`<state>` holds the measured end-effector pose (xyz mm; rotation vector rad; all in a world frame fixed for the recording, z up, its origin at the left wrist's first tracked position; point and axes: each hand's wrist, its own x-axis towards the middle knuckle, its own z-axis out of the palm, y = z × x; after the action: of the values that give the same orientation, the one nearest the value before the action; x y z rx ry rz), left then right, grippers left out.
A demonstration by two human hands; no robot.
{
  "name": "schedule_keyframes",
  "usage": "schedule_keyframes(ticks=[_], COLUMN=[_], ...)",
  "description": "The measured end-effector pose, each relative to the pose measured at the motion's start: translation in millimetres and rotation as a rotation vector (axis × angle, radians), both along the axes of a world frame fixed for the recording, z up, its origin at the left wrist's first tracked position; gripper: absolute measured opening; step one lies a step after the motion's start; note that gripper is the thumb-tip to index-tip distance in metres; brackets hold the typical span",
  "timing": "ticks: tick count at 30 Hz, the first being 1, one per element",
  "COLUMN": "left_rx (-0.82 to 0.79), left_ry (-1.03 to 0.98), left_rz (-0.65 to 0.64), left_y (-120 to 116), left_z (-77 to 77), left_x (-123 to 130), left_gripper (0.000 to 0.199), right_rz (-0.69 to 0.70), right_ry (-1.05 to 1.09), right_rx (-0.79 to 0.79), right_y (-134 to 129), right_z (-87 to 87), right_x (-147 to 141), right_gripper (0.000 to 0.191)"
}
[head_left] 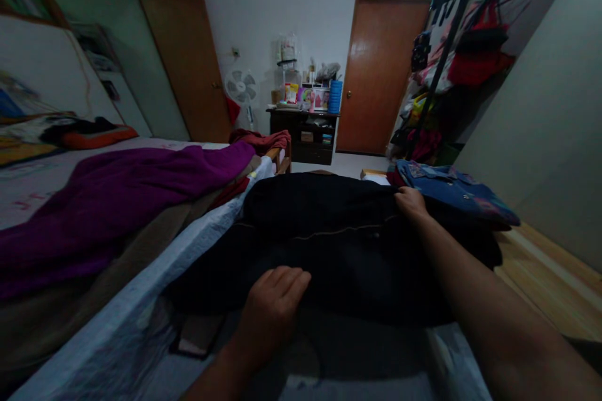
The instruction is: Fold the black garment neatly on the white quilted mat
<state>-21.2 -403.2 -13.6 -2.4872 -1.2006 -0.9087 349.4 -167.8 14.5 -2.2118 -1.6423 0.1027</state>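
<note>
A large black garment (329, 263) with a thin light seam lies spread across the middle of the view. My left hand (277, 297), its fingers curled closed, is at the garment's near part, left of centre. Higher up and to the right, my right hand (411, 202) pinches the garment's far right edge. Just beyond my right hand, a folded blue denim garment (456, 191) rests on a pile. Below and left of my left hand, a dark-edged flat object (197, 335) is partly covered by the black cloth.
On the left, a bed (28, 200) bears a purple cloth (141, 185). A dark cabinet (301, 138) stands against the far wall beside a white fan (241, 86). Bags (480, 66) hang at the upper right, and a wooden surface (559, 279) shows at the right.
</note>
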Motion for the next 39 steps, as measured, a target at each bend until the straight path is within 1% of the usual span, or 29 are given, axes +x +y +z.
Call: schedule_keyframes(ticks=[2, 4, 5, 7, 11, 13, 15, 17, 19, 21, 24, 26, 27, 28, 29, 30, 31, 33, 34, 36, 37, 38, 39], left_rx=[0.054, 0.051, 0.015, -0.1, -0.441, -0.532, -0.564, -0.584, -0.61, -0.612, -0.518, -0.457, -0.436, -0.433, -0.443, -0.47, -0.511, -0.628, -0.682, -0.774, -0.812, -0.851, -0.892], left_ry=[0.016, 0.049, 0.076, 0.133, 0.337, 0.376, 0.359, 0.345, 0.362, 0.38, 0.366, 0.367, 0.368, 0.373, 0.379, 0.389, 0.402, 0.434, 0.435, 0.396, 0.366, 0.333, 0.303], left_rz=[-0.015, -0.038, -0.05, -0.061, -0.092, -0.066, 0.006, 0.058, 0.049, 0.009, -0.004, -0.008, -0.009, -0.011, -0.018, -0.031, -0.046, -0.075, -0.053, -0.013, -0.012, -0.031, -0.07], left_y=[-4, -12, -16, -25, -35, -37, -39, -39, -36, -31, -24, -22, -22, -22, -23, -25, -28, -34, -37, -42, -44, -44, -42], left_z=[3.9, -3.0, -10.5, -31.9, -80.5, -96.3, -102.8, -100.8, -91.6, -76.0, -43.6, -23.2, -16.2, -12.4, -12.5, -16.4, -23.6, -43.6, -53.6, -67.0, -68.8, -67.3, -62.8], left_x=[3, 8, 12, 19, 30, 32, 30, 28, 26, 23, 19, 19, 19, 20, 22, 24, 26, 29, 29, 24, 19, 13, 6], left_gripper=[0.034, 0.032, 0.032, 0.029, 0.013, 0.019, 0.028, 0.032, 0.027, 0.021, 0.022, 0.022, 0.023, 0.022, 0.022, 0.021, 0.021, 0.019, 0.023, 0.037, 0.045, 0.052, 0.058], right_rz=[0.0, -0.011, -0.014, -0.015, -0.013, -0.013, -0.014, -0.001, 0.025, 0.034, -0.009, -0.041, -0.047, -0.051, -0.042, -0.019, 0.034, 0.173, 0.262, 0.436, 0.517, 0.564, 0.581], right_ry=[-0.018, -0.032, -0.037, -0.045, -0.05, -0.047, -0.047, -0.062, -0.079, -0.093, -0.123, -0.184, -0.23, -0.293, -0.349, -0.373, -0.368, -0.292, -0.238, -0.141, -0.111, -0.088, -0.07], right_rx=[0.009, 0.004, -0.006, -0.04, -0.129, -0.154, -0.164, -0.17, -0.177, -0.174, -0.155, -0.126, -0.095, -0.043, 0.02, 0.069, 0.096, 0.075, 0.026, -0.105, -0.159, -0.203, -0.238], right_y=[-1, -6, -9, -18, -33, -37, -41, -43, -47, -50, -58, -65, -68, -71, -74, -77, -80, -86, -90, -100, -107, -114, -122], right_z=[5.5, 4.8, 1.8, -8.8, -37.9, -49.7, -57.1, -60.0, -58.7, -53.7, -42.0, -33.6, -29.8, -26.5, -23.9, -22.1, -21.5, -24.7, -28.8, -42.7, -52.2, -62.8, -74.1], right_x=[8, 16, 19, 23, 22, 18, 13, 9, 6, 3, -5, -17, -25, -35, -47, -61, -76, -109, -126, -159, -173, -186, -197], right_gripper=[0.039, 0.041, 0.041, 0.039, 0.034, 0.034, 0.039, 0.046, 0.049, 0.051, 0.049, 0.047, 0.046, 0.046, 0.048, 0.052, 0.056, 0.057, 0.052, 0.044, 0.044, 0.048, 0.053])
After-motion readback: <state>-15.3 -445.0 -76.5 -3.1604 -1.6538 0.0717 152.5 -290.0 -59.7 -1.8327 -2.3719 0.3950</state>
